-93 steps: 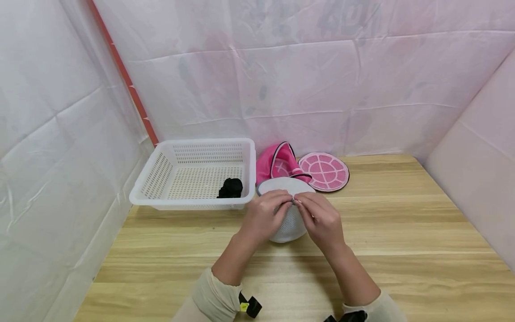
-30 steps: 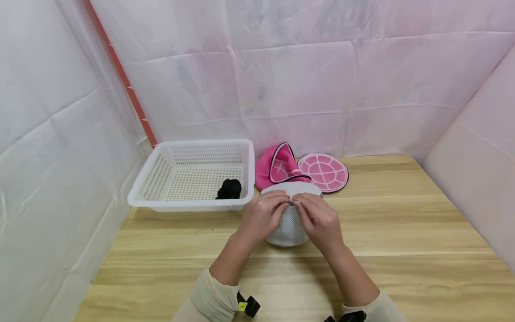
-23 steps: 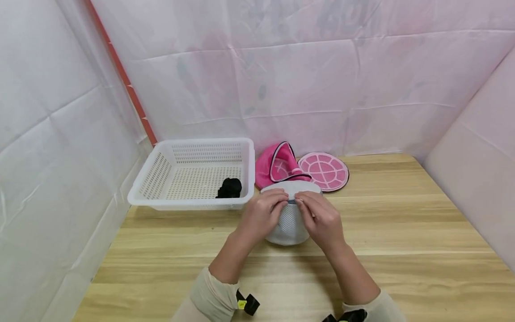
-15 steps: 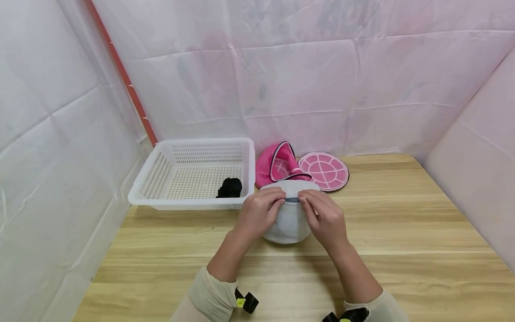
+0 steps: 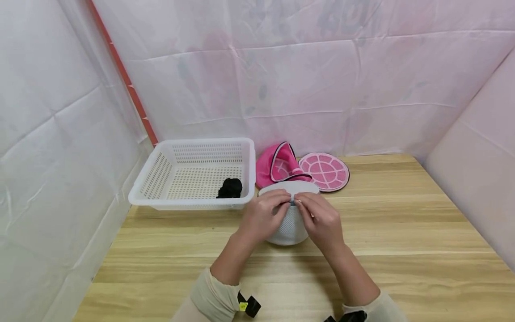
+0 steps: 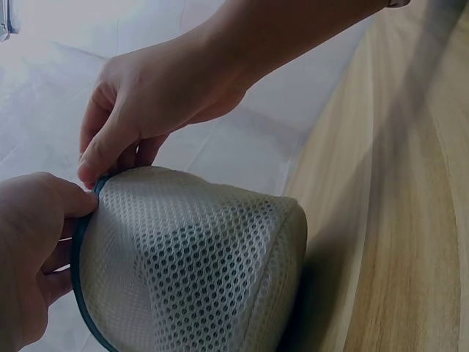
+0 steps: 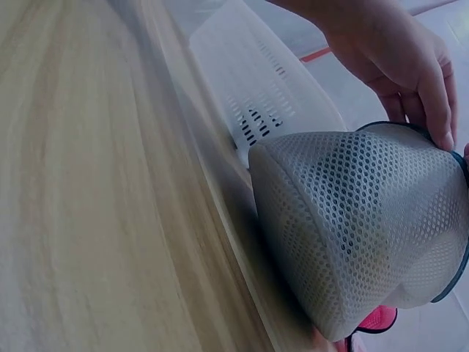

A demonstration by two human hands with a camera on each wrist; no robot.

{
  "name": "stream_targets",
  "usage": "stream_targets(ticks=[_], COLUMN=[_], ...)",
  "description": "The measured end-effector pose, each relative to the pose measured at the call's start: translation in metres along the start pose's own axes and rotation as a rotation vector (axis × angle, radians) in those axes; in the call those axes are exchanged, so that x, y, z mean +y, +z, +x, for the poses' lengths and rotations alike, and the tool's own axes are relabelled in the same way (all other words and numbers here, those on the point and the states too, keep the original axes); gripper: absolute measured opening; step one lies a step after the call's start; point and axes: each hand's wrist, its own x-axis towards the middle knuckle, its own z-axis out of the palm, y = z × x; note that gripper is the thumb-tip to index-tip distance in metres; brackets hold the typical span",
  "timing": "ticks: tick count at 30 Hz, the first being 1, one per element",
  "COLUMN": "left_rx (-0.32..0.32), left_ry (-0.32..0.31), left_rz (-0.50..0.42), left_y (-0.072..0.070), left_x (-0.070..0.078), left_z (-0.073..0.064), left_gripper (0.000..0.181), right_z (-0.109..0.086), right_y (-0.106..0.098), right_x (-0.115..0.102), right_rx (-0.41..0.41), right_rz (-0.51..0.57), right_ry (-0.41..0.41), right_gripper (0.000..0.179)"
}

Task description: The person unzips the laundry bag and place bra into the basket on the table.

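Observation:
A white mesh laundry bag [image 5: 288, 229] with a dark blue-grey zip edge stands upright on the table in front of the person. My left hand [image 5: 265, 214] pinches the near side of its rim between thumb and fingers. Right beside it, my right hand [image 5: 320, 219] pinches the same zip edge, and the fingertips of both hands nearly meet. In the left wrist view, the honeycomb mesh [image 6: 198, 257] bulges below the pinched rim. The right wrist view shows the bag's side [image 7: 344, 213] and the left hand [image 7: 399, 66] on its edge. Whatever the bag contains is unclear.
A white plastic basket [image 5: 191, 204] stands at the back left with a bundled black item [image 5: 230, 188] inside. Behind the bag lie an unzipped pink mesh bag [image 5: 265, 167] and a flat round pink one [image 5: 325, 172]. White sheeting [image 5: 297, 85] encloses the wooden table [image 5: 402, 241].
Both hands slid apart along the rim, widest half a second ago, and are now close together again. The bag has shifted slightly with them. The basket and pink bags stay put.

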Motion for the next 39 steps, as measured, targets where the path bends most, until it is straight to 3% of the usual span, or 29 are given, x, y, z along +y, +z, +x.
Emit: stream_targets(ticks=[14, 25, 33, 39], left_rx=[-0.034, -0.001, 0.028, 0.043], left_ry=[-0.029, -0.052, -0.055, -0.011], left_rz=[-0.007, -0.027, 0.005, 0.035], left_y=[-0.001, -0.006, -0.006, -0.002], left_x=[0.004, -0.003, -0.005, -0.001], left_z=[0.0, 0.001, 0.001, 0.0], left_gripper=[0.014, 0.014, 0.013, 0.013], right_z=[-0.001, -0.001, 0.0, 0.0], right_y=[-0.001, -0.007, -0.004, -0.001], right_x=[0.002, 0.009, 0.004, -0.002], right_rx=[0.007, 0.031, 0.026, 0.014], right_rz=[-0.037, -0.039, -0.038, -0.044], right_ry=[-0.007, 0.008, 0.008, -0.007], right_gripper=[0.027, 0.021, 0.027, 0.028])
